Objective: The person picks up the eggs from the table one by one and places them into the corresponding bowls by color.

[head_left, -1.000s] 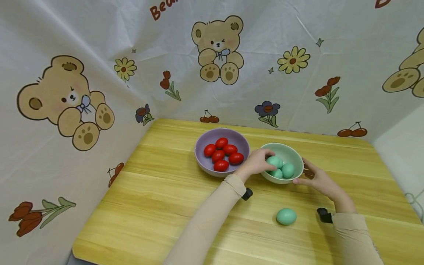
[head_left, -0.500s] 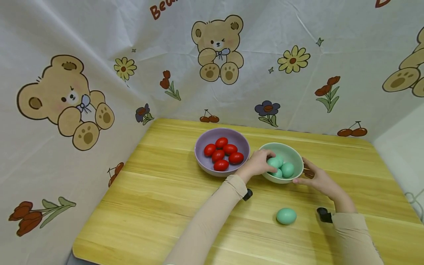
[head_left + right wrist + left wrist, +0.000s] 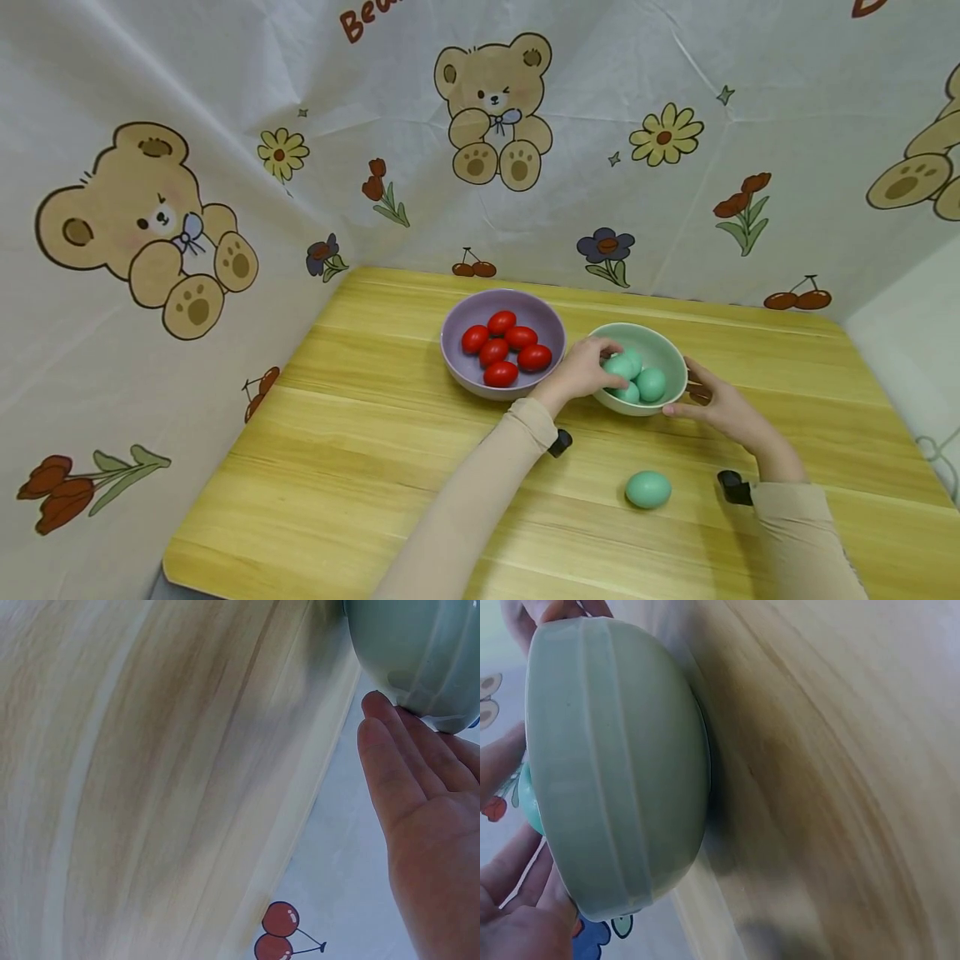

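In the head view my left hand (image 3: 579, 371) reaches over the left rim of the pale green bowl (image 3: 651, 340), thumb and fingers around a green egg (image 3: 617, 367). More green eggs (image 3: 652, 384) lie against it inside. My right hand (image 3: 726, 414) rests on the bowl's right side, with the thumb near the front rim and the other fingers farther back. The right wrist view shows those fingers (image 3: 397, 761) straight, their tips at the bowl's wall (image 3: 420, 660). Seen from the left wrist, the bowl (image 3: 622, 765) hides most of the held egg (image 3: 529, 801).
A purple bowl (image 3: 454, 360) of several red eggs (image 3: 494, 352) stands close to my left forearm. One loose green egg (image 3: 648, 489) lies on the wooden table (image 3: 360, 467) between my forearms. A bear-print cloth (image 3: 570, 75) hangs behind the table.
The green egg in my left fingers has shifted slightly to the left with small finger movements. My right hand and both bowls stay in place.
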Tool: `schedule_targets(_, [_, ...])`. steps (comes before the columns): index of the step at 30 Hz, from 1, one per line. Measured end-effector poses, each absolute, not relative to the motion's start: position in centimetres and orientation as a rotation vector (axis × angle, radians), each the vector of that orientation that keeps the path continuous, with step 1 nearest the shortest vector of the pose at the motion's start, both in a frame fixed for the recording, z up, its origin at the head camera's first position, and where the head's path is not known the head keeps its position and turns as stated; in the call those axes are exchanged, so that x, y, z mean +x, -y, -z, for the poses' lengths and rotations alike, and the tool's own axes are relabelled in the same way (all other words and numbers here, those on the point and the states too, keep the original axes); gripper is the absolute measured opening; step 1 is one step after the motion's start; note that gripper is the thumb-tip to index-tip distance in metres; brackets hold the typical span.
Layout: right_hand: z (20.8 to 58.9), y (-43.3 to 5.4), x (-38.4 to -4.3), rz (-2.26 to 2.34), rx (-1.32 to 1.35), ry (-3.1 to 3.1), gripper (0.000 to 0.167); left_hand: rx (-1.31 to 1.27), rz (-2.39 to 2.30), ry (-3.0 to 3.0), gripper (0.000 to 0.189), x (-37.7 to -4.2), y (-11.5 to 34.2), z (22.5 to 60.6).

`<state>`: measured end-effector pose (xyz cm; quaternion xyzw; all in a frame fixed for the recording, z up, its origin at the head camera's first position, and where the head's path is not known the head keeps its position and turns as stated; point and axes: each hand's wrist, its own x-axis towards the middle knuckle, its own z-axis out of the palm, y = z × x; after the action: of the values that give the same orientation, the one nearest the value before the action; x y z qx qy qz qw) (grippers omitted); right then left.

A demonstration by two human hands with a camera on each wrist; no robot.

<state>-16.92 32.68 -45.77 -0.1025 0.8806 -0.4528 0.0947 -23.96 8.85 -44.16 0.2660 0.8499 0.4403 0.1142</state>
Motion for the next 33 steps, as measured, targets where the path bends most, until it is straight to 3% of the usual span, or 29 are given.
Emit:
schedule_targets(13, [45.5,-32.7,-17.0,1.319,-0.313,-2.63,0.094,0.734,-1.755,-2.258,0.054,-22.9,-6.8,45.3])
schedule_targets(33, [45.3,-32.5,-16.7,1.331,-0.305,-2.62,0.094,0.668,-1.87,-2.073,0.053,-19.3,-3.8,46.6])
